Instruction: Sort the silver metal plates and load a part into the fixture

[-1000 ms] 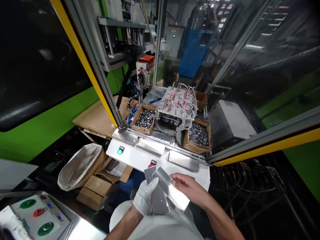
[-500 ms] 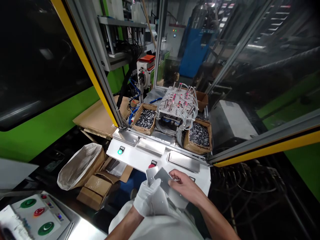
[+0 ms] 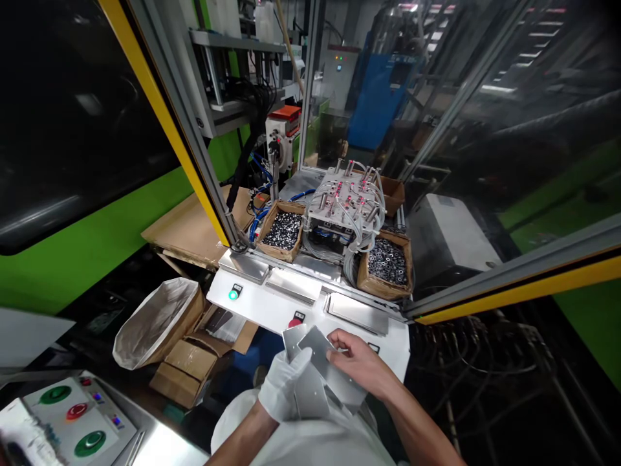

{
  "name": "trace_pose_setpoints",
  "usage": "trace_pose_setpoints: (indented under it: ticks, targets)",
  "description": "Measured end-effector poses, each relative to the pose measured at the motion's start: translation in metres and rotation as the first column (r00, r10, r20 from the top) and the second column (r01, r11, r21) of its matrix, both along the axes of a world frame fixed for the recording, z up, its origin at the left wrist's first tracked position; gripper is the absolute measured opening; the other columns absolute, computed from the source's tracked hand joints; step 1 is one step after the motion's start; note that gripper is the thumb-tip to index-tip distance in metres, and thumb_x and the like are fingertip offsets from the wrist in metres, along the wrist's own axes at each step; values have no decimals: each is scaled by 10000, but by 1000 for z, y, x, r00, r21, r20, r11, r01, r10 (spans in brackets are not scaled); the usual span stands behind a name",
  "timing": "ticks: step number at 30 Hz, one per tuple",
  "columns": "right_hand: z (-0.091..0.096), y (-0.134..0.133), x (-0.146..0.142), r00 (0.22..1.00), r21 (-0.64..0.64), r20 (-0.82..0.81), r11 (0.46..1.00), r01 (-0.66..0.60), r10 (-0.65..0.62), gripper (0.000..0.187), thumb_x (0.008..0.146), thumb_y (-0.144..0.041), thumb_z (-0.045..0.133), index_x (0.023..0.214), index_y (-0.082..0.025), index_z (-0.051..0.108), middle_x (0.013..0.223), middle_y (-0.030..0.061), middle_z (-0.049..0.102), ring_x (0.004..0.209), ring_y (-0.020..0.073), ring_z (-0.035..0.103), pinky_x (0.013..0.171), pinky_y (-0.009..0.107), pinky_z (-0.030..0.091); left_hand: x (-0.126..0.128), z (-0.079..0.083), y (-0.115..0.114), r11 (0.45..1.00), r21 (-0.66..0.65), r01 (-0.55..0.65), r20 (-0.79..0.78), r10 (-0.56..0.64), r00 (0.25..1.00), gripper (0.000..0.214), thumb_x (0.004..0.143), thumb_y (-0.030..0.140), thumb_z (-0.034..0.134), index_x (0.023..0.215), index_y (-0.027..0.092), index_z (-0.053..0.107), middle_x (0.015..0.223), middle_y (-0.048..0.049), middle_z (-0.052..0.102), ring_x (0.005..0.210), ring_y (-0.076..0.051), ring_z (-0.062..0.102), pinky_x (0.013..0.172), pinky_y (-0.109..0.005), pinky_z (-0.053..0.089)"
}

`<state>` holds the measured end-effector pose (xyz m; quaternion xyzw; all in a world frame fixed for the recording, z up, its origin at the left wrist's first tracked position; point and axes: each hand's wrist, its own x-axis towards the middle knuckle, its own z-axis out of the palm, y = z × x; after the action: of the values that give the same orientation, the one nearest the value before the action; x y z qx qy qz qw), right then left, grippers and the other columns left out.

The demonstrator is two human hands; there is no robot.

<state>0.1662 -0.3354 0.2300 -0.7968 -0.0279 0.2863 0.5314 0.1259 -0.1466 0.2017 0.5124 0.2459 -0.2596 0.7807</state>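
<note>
Between gloved L hand (image 3: 281, 387) & bare R hand (image 3: 361, 364): metal plates (image 3: 317, 382), gripped.

Head-worn view, forward-down, near hands (image 3: 320, 372)

Bright green machine panels (image 3: 87, 249) line the left side, framed by a yellow-edged grey metal guard post (image 3: 165, 123). Clear glass enclosure panes (image 3: 485, 129) reflect ceiling strip lights. Behind them stands a blue cabinet (image 3: 376, 103). The floor (image 3: 485, 401) lies dark.
</note>
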Motion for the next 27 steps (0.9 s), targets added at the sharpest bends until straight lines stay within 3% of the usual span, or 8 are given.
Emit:
trace_pose_setpoints:
  ticks: [8,13,17,21,24,27]
  targets:
    - [-3,-2,2,1000,7,-1,1000,7,-7,119,866,-327,569,895,-213,552,820,-47,470,709,117,421,688,258,353,2,-20,-1,999,-35,3,8,-3,1000,582,613,644,782,889,161,611,617,-2,587,556,-145,531,546,-305,414]
    - [-1,-4,1,1000,60,-21,998,18,-17,117,855,-316,583,889,-204,586,800,-40,492,698,119,416,667,255,340,5,-10,-6,999,-31,-44,-20,43,999,609,536,653,825,823,169,594,565,31,546,510,-119,502,518,-287,396]
    - [-2,-11,1,969,209,-227,967,148,-100,241,886,-424,573,937,-199,643,746,-30,516,621,109,392,589,248,286,6,5,-9,992,-75,-104,-62,100,993,600,520,610,855,812,167,574,544,34,556,473,-111,494,488,-271,382]
    - [-2,-15,0,898,274,-404,913,302,-176,374,887,-547,567,998,-201,656,869,-1,580,612,97,409,574,236,273,7,0,-10,977,-168,-130,-67,121,990,519,615,535,836,880,155,601,594,-9,630,523,-150,567,525,-288,424]
    - [0,-11,-1,955,236,-268,953,191,-126,400,906,-587,547,900,-194,619,753,-34,493,625,101,362,588,241,258,7,-8,-11,968,-203,-149,-70,137,988,559,609,496,854,976,132,641,669,-36,679,611,-169,622,581,-286,457]
    - [2,-1,-1,998,126,-64,991,36,-28,369,908,-554,567,825,-195,566,694,-54,412,654,112,352,610,245,274,9,-5,-11,983,-105,-151,-111,139,984,649,514,509,898,972,115,660,669,-35,691,612,-166,626,589,-280,474]
